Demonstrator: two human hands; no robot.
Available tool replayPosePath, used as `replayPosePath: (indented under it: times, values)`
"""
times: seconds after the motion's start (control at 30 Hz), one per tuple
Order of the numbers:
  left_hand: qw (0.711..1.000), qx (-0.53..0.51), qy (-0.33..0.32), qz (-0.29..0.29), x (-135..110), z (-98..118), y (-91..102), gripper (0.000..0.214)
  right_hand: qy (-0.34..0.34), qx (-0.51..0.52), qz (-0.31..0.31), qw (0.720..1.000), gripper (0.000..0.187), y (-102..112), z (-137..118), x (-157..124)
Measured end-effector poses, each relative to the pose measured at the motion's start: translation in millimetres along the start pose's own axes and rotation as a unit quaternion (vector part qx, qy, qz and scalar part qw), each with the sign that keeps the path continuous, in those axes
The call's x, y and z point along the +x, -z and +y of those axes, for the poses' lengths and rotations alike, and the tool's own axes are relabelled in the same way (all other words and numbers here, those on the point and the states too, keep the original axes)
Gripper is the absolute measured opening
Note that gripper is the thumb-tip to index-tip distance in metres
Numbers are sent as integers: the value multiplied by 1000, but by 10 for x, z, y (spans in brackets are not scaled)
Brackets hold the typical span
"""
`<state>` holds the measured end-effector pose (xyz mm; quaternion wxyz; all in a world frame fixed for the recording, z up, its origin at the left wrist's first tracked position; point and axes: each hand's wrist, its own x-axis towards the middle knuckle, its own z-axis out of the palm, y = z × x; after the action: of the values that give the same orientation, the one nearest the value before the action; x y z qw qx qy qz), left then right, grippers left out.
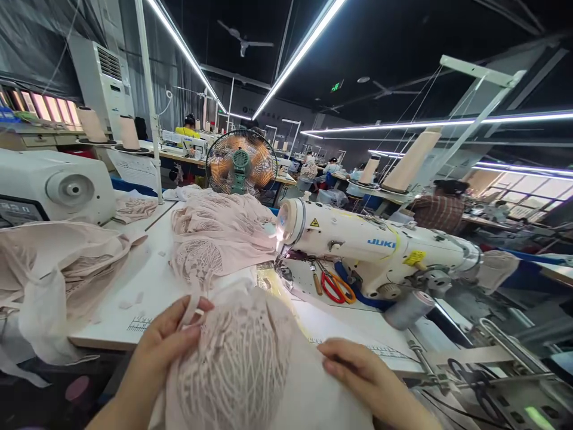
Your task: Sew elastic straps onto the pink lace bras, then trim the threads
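Observation:
A pale pink lace garment piece [242, 364] lies over the near edge of the white sewing table [147, 286], in front of me. My left hand [168, 340] pinches its left edge and a thin strap, fingers closed on the cloth. On the right, my right hand [358, 373] rests on the plain pink fabric with its fingers curled over it. Just beyond the cloth stands a white JUKI sewing machine [371, 245], its lamp lit at the needle end.
A pile of pink lace pieces [215, 236] lies behind the needle; more pink cloth [54, 269] is heaped at left beside another machine [54, 185]. Red-handled scissors [335, 286] lie on the machine bed. A fan [240, 162], thread cones [409, 161] and other workers are farther back.

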<state>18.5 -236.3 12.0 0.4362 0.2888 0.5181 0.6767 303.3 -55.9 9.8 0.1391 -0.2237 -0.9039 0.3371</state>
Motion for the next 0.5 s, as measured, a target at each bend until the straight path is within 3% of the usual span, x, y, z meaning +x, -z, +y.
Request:
replayPosePath:
  times: [0.07, 0.13, 0.2, 0.27, 0.33, 0.4, 0.43, 0.47, 0.5]
  values:
    - [997, 34, -53, 38, 256, 198, 54, 43, 31, -104, 23, 994, 27, -37, 14, 390]
    - [982, 138, -107, 78, 540, 274, 167, 51, 9, -259, 36, 965, 29, -104, 51, 763]
    - [937, 294, -148, 114, 806, 265, 356, 58, -17, -311, 52, 949, 36, -191, 91, 1070]
    - [847, 486, -159, 144, 1016, 243, 592, 57, -21, -339, 61, 938, 36, -286, 122, 1283]
    - [720, 658, -148, 164, 1145, 273, 800, 53, -18, -356, 61, 932, 29, -382, 146, 1404]
    - [593, 768, -153, 189, 1179, 359, 887, 51, -20, -364, 52, 930, 22, -472, 173, 1457]
    - [544, 797, -165, 202, 1164, 406, 861, 51, -23, -365, 47, 930, 21, -513, 191, 1465]
    - [513, 810, -184, 216, 1133, 441, 785, 50, -25, -364, 44, 930, 20, -549, 212, 1466]
    - [505, 807, -210, 222, 1094, 452, 660, 49, -25, -362, 43, 931, 21, -580, 234, 1462]
